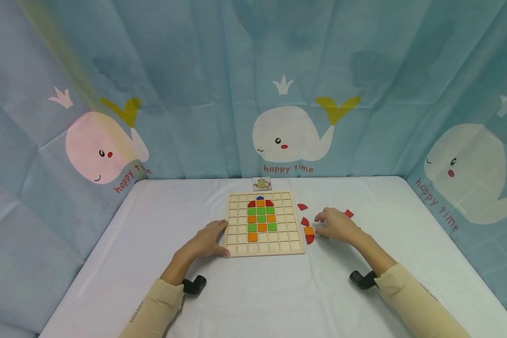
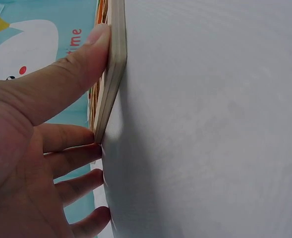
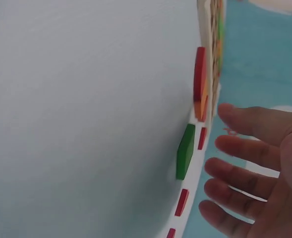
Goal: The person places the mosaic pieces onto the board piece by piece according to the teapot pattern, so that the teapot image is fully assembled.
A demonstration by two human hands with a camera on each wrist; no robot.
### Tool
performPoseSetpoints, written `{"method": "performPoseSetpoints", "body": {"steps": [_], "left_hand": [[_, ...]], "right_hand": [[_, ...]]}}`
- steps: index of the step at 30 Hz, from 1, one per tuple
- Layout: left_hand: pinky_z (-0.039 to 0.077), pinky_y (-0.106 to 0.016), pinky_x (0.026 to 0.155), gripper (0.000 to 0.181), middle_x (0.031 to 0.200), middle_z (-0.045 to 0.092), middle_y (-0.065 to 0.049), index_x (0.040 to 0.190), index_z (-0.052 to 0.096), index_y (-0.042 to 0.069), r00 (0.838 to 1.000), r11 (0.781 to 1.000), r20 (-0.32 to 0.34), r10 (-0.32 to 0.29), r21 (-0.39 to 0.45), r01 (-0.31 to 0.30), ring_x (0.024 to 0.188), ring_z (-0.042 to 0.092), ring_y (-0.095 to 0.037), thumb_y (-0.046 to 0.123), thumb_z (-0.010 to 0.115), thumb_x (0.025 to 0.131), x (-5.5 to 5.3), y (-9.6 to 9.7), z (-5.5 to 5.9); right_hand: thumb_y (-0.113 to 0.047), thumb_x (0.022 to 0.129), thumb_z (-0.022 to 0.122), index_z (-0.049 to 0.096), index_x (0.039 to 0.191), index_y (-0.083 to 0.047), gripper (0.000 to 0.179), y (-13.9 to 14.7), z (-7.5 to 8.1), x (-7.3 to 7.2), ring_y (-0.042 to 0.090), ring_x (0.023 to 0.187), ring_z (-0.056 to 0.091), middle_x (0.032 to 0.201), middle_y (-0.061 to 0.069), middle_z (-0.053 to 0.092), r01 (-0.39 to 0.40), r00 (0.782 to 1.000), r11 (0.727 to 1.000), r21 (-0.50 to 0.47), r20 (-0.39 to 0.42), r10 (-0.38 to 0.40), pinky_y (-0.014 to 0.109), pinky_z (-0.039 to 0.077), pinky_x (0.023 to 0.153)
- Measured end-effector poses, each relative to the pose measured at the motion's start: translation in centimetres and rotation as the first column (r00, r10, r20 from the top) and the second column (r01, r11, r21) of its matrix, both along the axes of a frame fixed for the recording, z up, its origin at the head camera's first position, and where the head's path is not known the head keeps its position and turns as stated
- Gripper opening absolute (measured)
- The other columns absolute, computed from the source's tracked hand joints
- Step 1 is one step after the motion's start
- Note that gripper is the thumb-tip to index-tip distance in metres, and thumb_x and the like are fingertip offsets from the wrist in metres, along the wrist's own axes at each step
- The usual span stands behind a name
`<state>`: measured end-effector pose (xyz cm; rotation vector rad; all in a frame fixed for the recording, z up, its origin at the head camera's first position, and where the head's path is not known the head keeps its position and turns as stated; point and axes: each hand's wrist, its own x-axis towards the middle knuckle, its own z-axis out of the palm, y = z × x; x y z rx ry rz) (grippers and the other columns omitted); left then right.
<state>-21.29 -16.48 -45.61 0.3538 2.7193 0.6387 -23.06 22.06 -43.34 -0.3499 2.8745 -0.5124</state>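
A wooden grid board (image 1: pixel 287 234) lies on the table, bearing a pattern of green and orange squares (image 1: pixel 252 237), red rounded corner pieces (image 1: pixel 269 203) and a blue half-round piece (image 1: pixel 259 198) at its top. My left hand (image 1: pixel 208 238) rests against the board's left side; its thumb (image 2: pixel 88 54) touches near the front corner. To the right of the board my right hand (image 1: pixel 337 224) hovers over loose pieces, fingers spread and holding nothing. Beneath it is a green piece (image 3: pixel 186 152), partly hidden in the head view. Beside it lie an orange square (image 1: pixel 309 230) and a red rounded piece (image 1: pixel 310 239).
Red quarter-round pieces (image 1: pixel 303 206) lie along the board's right side, and another red piece (image 1: pixel 349 214) is beyond the right hand. A small pattern card (image 1: pixel 262 183) sits behind the board on the white-covered table (image 1: pixel 173 202). Whale-print curtains (image 1: pixel 219 94) surround the table.
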Motion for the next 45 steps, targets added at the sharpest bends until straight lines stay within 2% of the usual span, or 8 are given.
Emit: {"method": "performPoseSetpoints", "body": {"steps": [6,13,20,31,45], "left_hand": [[0.027,-0.062,0.114,0.098,0.156,0.035,-0.018,0.148,0.038,0.001,1.0,1.0,-0.004,0.002,0.015,-0.002,0.146,0.027,-0.04,0.027,0.088,0.068,0.1,0.0,0.2],[0.027,-0.062,0.114,0.098,0.156,0.034,-0.018,0.148,0.038,0.002,1.0,1.0,-0.002,0.001,0.014,-0.001,0.146,0.027,-0.04,0.028,0.088,0.068,0.1,0.0,0.1],[0.027,-0.061,0.115,0.1,0.157,0.034,-0.018,0.149,0.037,0.002,1.0,1.0,-0.001,0.002,0.005,-0.002,0.146,0.027,-0.039,0.028,0.088,0.067,0.1,0.1,-0.1],[0.025,-0.061,0.116,0.1,0.158,0.031,-0.016,0.151,0.033,0.004,1.0,1.0,0.026,0.011,0.002,-0.011,0.147,0.024,-0.038,0.029,0.087,0.07,-0.3,0.0,-0.2],[0.025,-0.061,0.116,0.1,0.158,0.031,-0.017,0.151,0.034,0.003,1.0,1.0,0.025,0.011,0.004,-0.011,0.147,0.024,-0.038,0.028,0.087,0.07,-0.3,0.1,-0.3]], "right_hand": [[-0.023,0.079,0.08,0.072,0.107,-0.006,0.034,0.4,-0.4,0.1,0.022,0.092,0.06,0.103,0.008,0.067,-0.008,1.0,0.996,0.092,-0.016,0.01,0.043,0.056,0.087],[-0.022,0.077,0.082,0.072,0.105,-0.005,0.035,0.7,-0.8,0.3,0.017,0.082,0.056,0.093,0.004,0.068,0.013,1.0,0.997,0.08,-0.003,-0.012,0.037,0.057,0.08],[-0.019,0.078,0.081,0.074,0.102,-0.005,0.029,1.0,-1.1,0.6,0.017,0.079,0.057,0.09,0.004,0.069,0.013,1.0,0.996,0.087,-0.011,-0.013,0.037,0.058,0.079],[-0.015,0.08,0.079,0.074,0.104,-0.005,0.027,0.9,-1.0,0.9,0.02,0.088,0.062,0.098,0.007,0.072,0.018,1.0,0.997,0.076,-0.026,-0.016,0.042,0.057,0.088],[-0.015,0.08,0.079,0.073,0.105,-0.004,0.027,0.7,-1.1,1.1,0.02,0.087,0.062,0.099,0.008,0.072,0.04,0.999,0.997,0.067,-0.015,-0.04,0.042,0.058,0.086]]}}
